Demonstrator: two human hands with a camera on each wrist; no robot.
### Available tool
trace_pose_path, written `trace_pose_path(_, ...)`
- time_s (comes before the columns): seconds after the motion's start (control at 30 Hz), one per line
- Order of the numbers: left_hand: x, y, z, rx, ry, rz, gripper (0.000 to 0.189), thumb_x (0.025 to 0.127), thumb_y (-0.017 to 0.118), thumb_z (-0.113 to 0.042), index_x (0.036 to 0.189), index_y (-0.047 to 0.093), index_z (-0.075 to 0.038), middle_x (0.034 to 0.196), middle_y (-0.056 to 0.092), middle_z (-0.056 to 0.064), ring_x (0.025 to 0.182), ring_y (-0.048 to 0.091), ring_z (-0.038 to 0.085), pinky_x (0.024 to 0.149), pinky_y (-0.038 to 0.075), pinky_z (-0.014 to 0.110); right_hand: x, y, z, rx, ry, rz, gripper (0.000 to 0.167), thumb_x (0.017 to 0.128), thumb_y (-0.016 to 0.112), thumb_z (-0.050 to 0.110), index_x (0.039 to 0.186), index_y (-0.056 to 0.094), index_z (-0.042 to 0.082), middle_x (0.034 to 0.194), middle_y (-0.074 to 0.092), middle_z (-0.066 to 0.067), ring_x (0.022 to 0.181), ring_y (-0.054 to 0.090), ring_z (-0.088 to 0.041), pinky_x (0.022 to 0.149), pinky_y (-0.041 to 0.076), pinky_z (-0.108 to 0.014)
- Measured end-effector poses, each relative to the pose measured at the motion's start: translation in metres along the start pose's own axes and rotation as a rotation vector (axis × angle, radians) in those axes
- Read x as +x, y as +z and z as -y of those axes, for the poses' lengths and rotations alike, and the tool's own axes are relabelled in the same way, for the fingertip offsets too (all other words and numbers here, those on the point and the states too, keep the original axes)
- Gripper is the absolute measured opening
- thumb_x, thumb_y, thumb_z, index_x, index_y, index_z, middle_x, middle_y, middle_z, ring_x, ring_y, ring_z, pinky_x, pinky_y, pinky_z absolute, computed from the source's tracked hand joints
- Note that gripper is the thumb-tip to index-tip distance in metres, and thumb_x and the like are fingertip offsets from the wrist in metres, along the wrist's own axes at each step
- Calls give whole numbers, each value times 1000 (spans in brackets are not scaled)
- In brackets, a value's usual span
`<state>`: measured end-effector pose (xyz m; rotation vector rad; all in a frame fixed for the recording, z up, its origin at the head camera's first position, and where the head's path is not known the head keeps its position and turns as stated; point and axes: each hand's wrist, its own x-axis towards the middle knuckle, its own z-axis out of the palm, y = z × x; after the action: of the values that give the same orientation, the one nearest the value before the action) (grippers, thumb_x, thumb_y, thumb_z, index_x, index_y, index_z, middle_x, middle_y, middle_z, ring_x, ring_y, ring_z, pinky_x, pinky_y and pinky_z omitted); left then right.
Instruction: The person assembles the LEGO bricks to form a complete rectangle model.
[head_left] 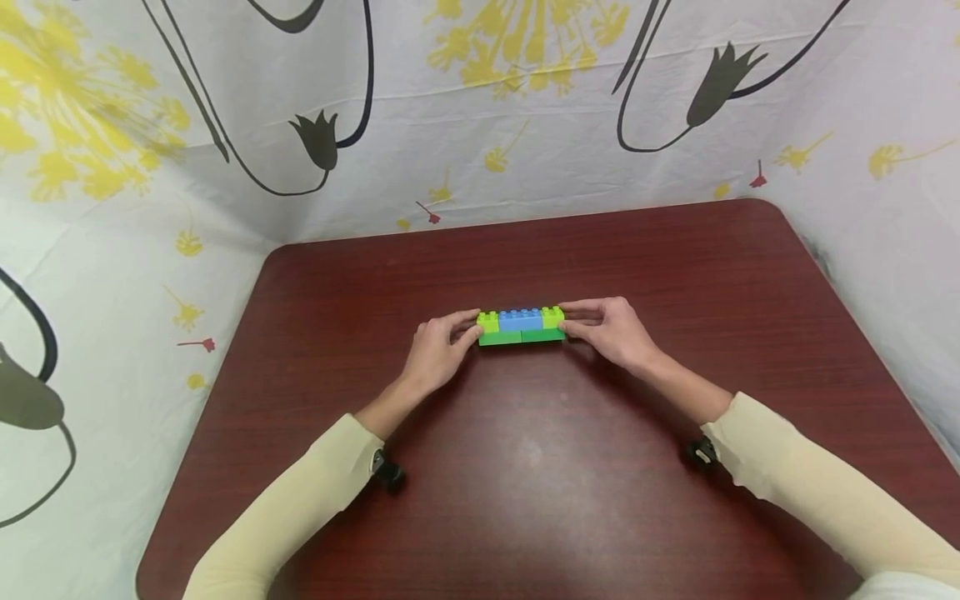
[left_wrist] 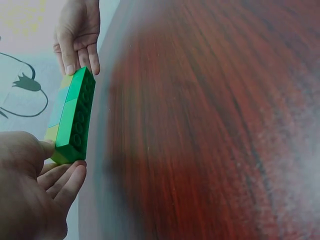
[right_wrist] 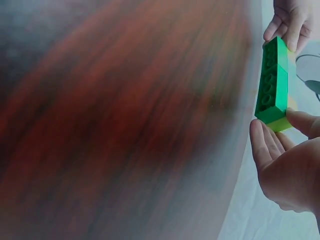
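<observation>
Both hands hold a two-layer block of toy building bricks between them, one at each end. Its top layer is a blue brick [head_left: 521,322] between a left lime brick [head_left: 488,325] and a right lime brick [head_left: 552,320]. Below lie two dark green bricks [head_left: 500,338], end to end. The left hand [head_left: 437,350] pinches the left end between thumb and fingers; the right hand [head_left: 617,332] does likewise at the right end. In both wrist views the hollow underside of the green bricks [left_wrist: 66,127] [right_wrist: 282,90] shows, so the block is raised off the table.
A dark red-brown wooden table [head_left: 525,483] with rounded corners spreads below the hands. White cloth [head_left: 480,167] with yellow and grey plant patterns hangs behind and along the sides. Small black devices [head_left: 390,473] sit under the sleeve cuffs.
</observation>
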<state>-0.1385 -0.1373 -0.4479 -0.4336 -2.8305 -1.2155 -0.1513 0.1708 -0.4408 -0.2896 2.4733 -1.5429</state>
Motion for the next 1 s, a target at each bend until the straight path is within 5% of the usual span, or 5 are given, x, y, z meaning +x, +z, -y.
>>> trace_pose_path(0.4, 6, 3, 3, 15, -94, 24, 40, 108, 67, -31, 143, 69, -11, 121, 78, 5, 113, 74, 21, 98, 58, 44, 8, 1, 0, -111, 13, 3, 34, 101, 77, 19, 131, 75, 3, 123, 76, -18, 97, 78, -25, 77, 57, -27)
trace_pose_path(0.7, 10, 5, 4, 14, -143, -15, 36, 105, 71, -34, 135, 75, -13, 104, 82, 2, 81, 76, 7, 87, 59, 40, 13, 2, 2, -194, 7, -39, 30, 101, 77, 24, 123, 80, 4, 112, 79, -17, 88, 75, -25, 72, 55, -36)
trace_pose_path(1.0, 14, 7, 6, 11, -128, -68, 31, 101, 76, -34, 123, 81, -12, 101, 82, 4, 75, 76, 5, 80, 61, 36, 18, 3, 2, -173, 12, -62, 25, 99, 80, 22, 114, 83, 2, 112, 78, -19, 87, 78, -24, 65, 56, -29)
